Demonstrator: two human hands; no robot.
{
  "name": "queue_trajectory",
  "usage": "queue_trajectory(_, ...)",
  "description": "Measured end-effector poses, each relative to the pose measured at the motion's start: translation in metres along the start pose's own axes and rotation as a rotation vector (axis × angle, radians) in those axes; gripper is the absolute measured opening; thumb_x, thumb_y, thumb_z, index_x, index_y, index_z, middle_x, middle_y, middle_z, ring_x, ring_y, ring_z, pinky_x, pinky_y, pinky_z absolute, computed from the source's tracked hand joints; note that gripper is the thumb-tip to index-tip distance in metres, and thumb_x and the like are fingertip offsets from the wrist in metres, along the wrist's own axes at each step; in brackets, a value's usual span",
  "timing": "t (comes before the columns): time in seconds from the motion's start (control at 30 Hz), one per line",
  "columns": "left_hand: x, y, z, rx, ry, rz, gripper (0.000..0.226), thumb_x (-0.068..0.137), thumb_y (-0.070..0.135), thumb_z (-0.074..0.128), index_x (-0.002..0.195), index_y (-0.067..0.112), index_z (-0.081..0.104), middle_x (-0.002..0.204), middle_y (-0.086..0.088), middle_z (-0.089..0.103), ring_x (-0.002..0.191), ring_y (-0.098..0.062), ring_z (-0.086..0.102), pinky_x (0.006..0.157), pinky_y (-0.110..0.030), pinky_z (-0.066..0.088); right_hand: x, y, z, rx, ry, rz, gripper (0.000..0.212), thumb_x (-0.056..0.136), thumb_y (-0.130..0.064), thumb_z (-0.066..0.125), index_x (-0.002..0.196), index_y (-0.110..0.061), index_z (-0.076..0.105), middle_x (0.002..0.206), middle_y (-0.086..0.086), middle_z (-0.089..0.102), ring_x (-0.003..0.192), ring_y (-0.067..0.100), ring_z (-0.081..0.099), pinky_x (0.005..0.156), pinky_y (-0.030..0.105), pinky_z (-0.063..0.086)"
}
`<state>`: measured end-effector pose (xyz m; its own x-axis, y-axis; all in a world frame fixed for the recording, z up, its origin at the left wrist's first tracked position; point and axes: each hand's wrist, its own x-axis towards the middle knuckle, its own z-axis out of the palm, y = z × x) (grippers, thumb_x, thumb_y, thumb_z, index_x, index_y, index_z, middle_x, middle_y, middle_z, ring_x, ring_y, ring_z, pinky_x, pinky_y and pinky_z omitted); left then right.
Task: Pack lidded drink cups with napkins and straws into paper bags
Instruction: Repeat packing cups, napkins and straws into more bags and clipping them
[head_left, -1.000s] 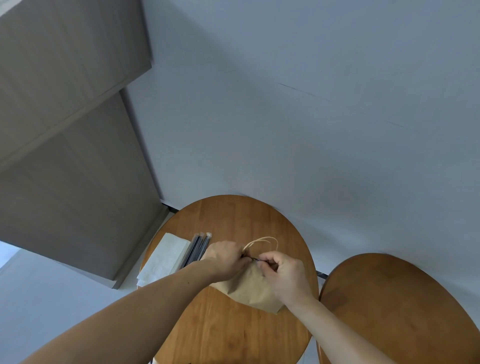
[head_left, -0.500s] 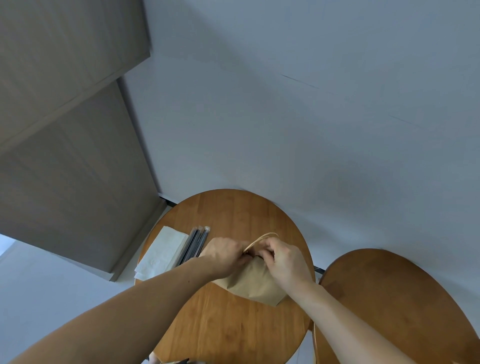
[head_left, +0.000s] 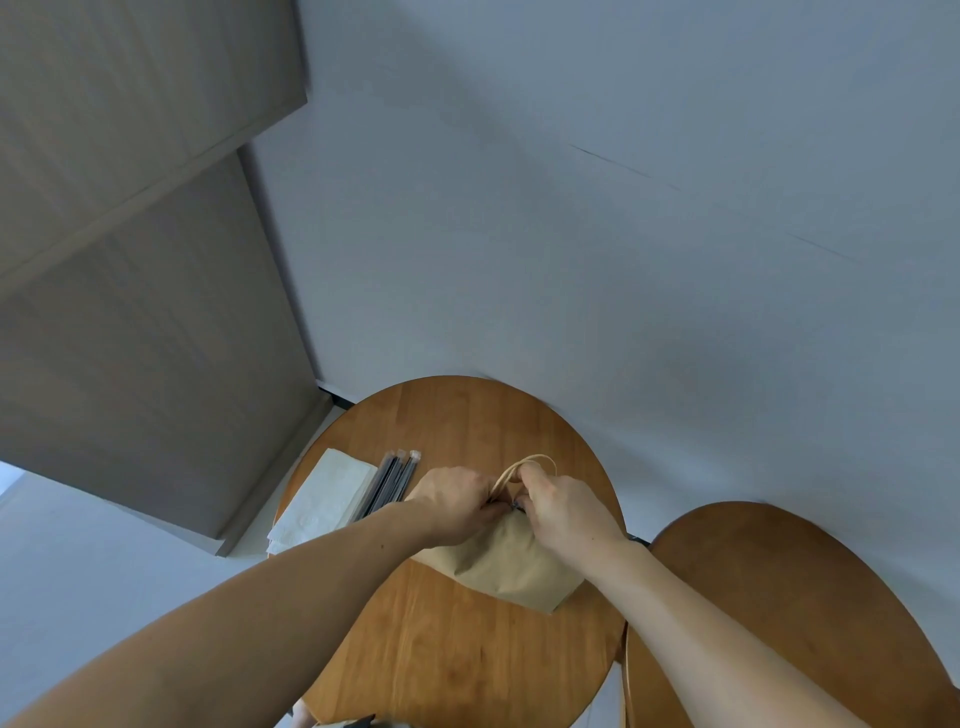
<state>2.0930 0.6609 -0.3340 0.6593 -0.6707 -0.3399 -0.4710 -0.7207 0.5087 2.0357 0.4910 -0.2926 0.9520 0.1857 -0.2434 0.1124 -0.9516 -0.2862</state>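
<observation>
Napkins (head_left: 327, 499) and wrapped straws (head_left: 389, 483) lie on the round table (head_left: 457, 426) beside our left hand (head_left: 452, 501). It and our right hand (head_left: 563, 512) pinch the crumpled top of the brown paper bag (head_left: 514, 566), hiding its mouth.

bare wood on table (head_left: 441, 670) near side, napkins (head_left: 324, 501), straws (head_left: 388, 483) crowding left

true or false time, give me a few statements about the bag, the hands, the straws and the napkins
1. The left hand and right hand both grip the paper bag at its top. True.
2. The straws lie right of the bag. False: they lie left of it, beside the napkins.
3. The napkins are in the bag. False: they are stacked on the table.
4. A loop handle shows at the bag's top. True.
</observation>
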Motion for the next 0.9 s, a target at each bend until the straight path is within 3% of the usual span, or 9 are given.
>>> queue_trajectory(0.17, 0.0005, 0.0003, -0.0026, 0.006, -0.015, 0.015, 0.032, 0.102, 0.044, 0.039, 0.098, 0.027, 0.066, 0.074, 0.010, 0.056, 0.075, -0.017, 0.057, 0.067, -0.032, 0.047, 0.0053, 0.0037, 0.0014, -0.001, -0.027, 0.002, 0.013, 0.100, -0.021, 0.045, 0.112, -0.021, 0.049, 0.081, 0.002, 0.067, 0.069, 0.025, 0.063, 0.059, 0.045, 0.053)
queue_trajectory(0.3, 0.0006, 0.0018, -0.0038, 0.010, -0.022, 0.025, 0.028, 0.103, 0.042, 0.038, 0.083, 0.032, 0.054, 0.065, 0.015, 0.045, 0.072, -0.017, 0.053, 0.066, -0.033, 0.047, 0.0080, 0.0060, 0.0014, -0.073, -0.061, -0.028, 0.005, 0.100, -0.020, 0.043, 0.103, -0.018, 0.046, 0.068, -0.004, 0.055, 0.058, 0.019, 0.056, 0.049, 0.042, 0.049)
queue_trajectory(0.43, 0.0000, 0.0044, -0.0058, 0.031, -0.034, 0.019, 0.035, 0.102, 0.042, 0.037, 0.070, 0.031, 0.043, 0.066, 0.011, 0.050, 0.071, -0.019, 0.056, 0.070, -0.038, 0.052, 0.0107, 0.0046, 0.0006, -0.167, -0.059, -0.049, 0.007, 0.097, -0.010, 0.045, 0.102, -0.015, 0.046, 0.070, -0.001, 0.056, 0.055, 0.020, 0.053, 0.045, 0.037, 0.040)
queue_trajectory(0.6, -0.0019, 0.0035, -0.0067, -0.009, -0.025, 0.035, 0.032, 0.101, 0.040, 0.038, 0.097, 0.021, 0.063, 0.089, 0.001, 0.068, 0.082, -0.020, 0.062, 0.076, -0.038, 0.053, 0.0104, 0.0028, 0.0000, -0.241, -0.026, -0.104, 0.005, 0.096, -0.008, 0.050, 0.098, -0.012, 0.051, 0.071, 0.001, 0.059, 0.055, 0.020, 0.055, 0.046, 0.035, 0.044)
queue_trajectory(0.67, -0.0012, 0.0021, -0.0052, -0.023, -0.021, 0.030, 0.030, 0.101, 0.040, 0.039, 0.089, 0.024, 0.061, 0.083, 0.004, 0.065, 0.080, -0.020, 0.061, 0.073, -0.036, 0.051, 0.0101, 0.0033, -0.0004, -0.239, -0.028, -0.103, 0.006, 0.097, -0.009, 0.049, 0.100, -0.012, 0.053, 0.073, 0.001, 0.061, 0.057, 0.021, 0.056, 0.049, 0.037, 0.047)
queue_trajectory(0.77, 0.0003, 0.0024, -0.0016, -0.016, -0.004, 0.011, 0.033, 0.100, 0.041, 0.040, 0.068, 0.033, 0.044, 0.067, 0.012, 0.052, 0.070, -0.017, 0.056, 0.063, -0.031, 0.045, 0.0081, 0.0031, 0.0007, -0.247, -0.051, -0.108, 0.008, 0.098, -0.011, 0.045, 0.104, -0.010, 0.051, 0.074, 0.003, 0.062, 0.059, 0.023, 0.058, 0.049, 0.039, 0.045)
queue_trajectory(0.9, -0.0007, 0.0030, 0.0004, -0.041, 0.013, 0.011, 0.032, 0.100, 0.040, 0.042, 0.069, 0.031, 0.048, 0.067, 0.012, 0.054, 0.067, -0.015, 0.054, 0.060, -0.030, 0.041, 0.0084, 0.0025, 0.0003, -0.281, -0.062, -0.094, 0.017, 0.097, -0.011, 0.045, 0.112, -0.011, 0.054, 0.077, 0.003, 0.065, 0.061, 0.025, 0.061, 0.049, 0.035, 0.038)
